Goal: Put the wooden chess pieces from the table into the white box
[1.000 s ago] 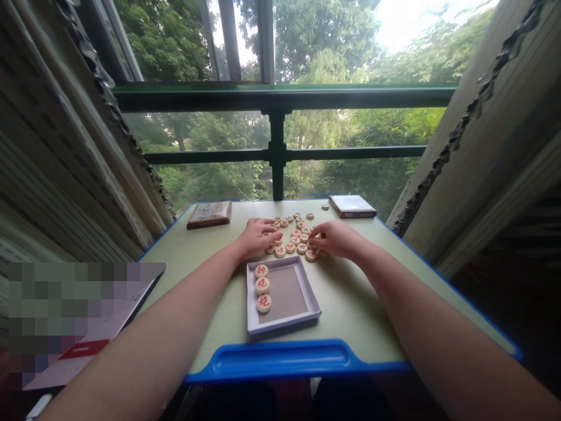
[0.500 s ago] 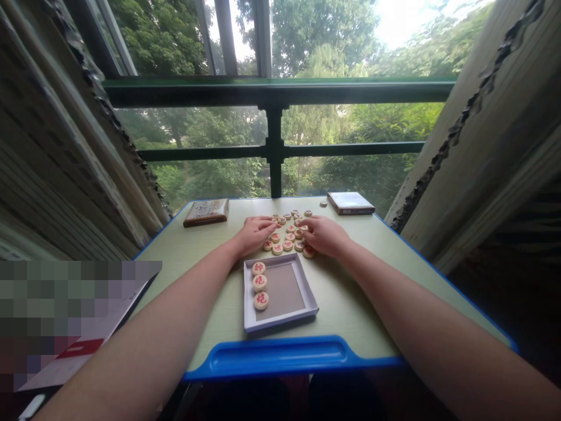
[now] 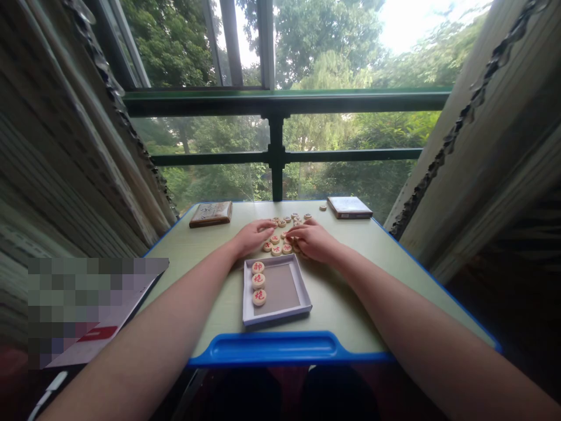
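Note:
Several round wooden pieces with red or dark characters (image 3: 276, 249) lie loosely in the middle of the table. At their left edge is my left hand (image 3: 255, 237), its fingers apart and bent toward the pieces. My right hand (image 3: 314, 240) reaches over the right part of the group, fingertips down among the pieces and covering some of them; whether it grips one is hidden. Nearer to me sits a shallow white box (image 3: 304, 289). Along its left side three pieces with red characters (image 3: 258, 281) form a column.
A brown box (image 3: 211, 214) rests at the table's back left, and a flat white-topped box (image 3: 349, 207) at the back right with a lone piece (image 3: 323, 208) beside it. A blue tray edge (image 3: 274, 347) runs along the front.
My right hand has moved left over the pieces, covering ones that showed before. My left hand has hardly moved. The view has shifted slightly.

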A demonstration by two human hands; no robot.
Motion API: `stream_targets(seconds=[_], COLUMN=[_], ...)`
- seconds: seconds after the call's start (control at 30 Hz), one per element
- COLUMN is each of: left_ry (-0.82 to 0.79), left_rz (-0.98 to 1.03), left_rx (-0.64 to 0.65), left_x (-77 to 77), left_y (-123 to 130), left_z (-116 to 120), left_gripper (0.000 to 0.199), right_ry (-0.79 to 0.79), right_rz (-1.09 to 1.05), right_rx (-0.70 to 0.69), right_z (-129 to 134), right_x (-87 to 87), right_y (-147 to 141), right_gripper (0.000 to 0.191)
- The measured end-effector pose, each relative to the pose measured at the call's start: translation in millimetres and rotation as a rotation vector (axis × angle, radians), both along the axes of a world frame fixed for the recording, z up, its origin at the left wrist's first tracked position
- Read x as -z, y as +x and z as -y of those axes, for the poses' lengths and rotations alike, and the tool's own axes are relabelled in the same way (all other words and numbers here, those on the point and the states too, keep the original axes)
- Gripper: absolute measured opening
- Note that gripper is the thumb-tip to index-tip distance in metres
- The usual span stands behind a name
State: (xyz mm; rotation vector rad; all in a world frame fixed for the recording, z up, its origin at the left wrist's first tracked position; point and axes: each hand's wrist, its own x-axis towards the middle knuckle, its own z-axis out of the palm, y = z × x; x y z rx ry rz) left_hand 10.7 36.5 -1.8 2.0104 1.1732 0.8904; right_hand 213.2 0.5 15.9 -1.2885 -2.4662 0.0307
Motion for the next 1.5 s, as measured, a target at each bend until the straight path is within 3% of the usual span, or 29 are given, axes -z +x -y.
stream_targets(seconds=[0.1, 0.3, 0.7, 0.93, 1.1, 1.3, 1.5], left_ry=[0.003, 0.014, 0.058, 0.044, 0.03, 0.008, 0.013], left_rz=[-0.021, -0.285, -0.432, -0.457, -0.471, -0.443, -0.428], left_rx=[-0.032, 0.043, 0.042, 0.007, 0.02, 0.027, 0.051], left_x=[-1.2, -4.8, -12.8, -17.2, -16.7, -14.7, -13.8], left_y=[0, -2, -3, -3, -2, 0, 0], left_z=[1, 4, 9, 14, 13, 12, 13], left_gripper=[0.045, 0.048, 0.051, 0.051, 0.05, 0.049, 0.048], right_ry=[0.003, 0.028, 0.009, 0.086, 0.015, 0.095, -0.149], right_rz=[0.006, 0.082, 0.08, 0.093, 0.157, 0.093, 0.081], right_rx=[-0.042, 0.11, -0.101, 0.071, 0.112, 0.276, 0.495], right_z=[5, 8, 15, 12, 11, 12, 12], right_x=[-0.6, -8.2, -6.8, -10.0, -13.4, -19.8, -24.5], right_y=[-4, 2, -3, 3, 10, 16, 21], right_gripper=[0.033, 0.028, 0.031, 0.03, 0.027, 0.035, 0.026])
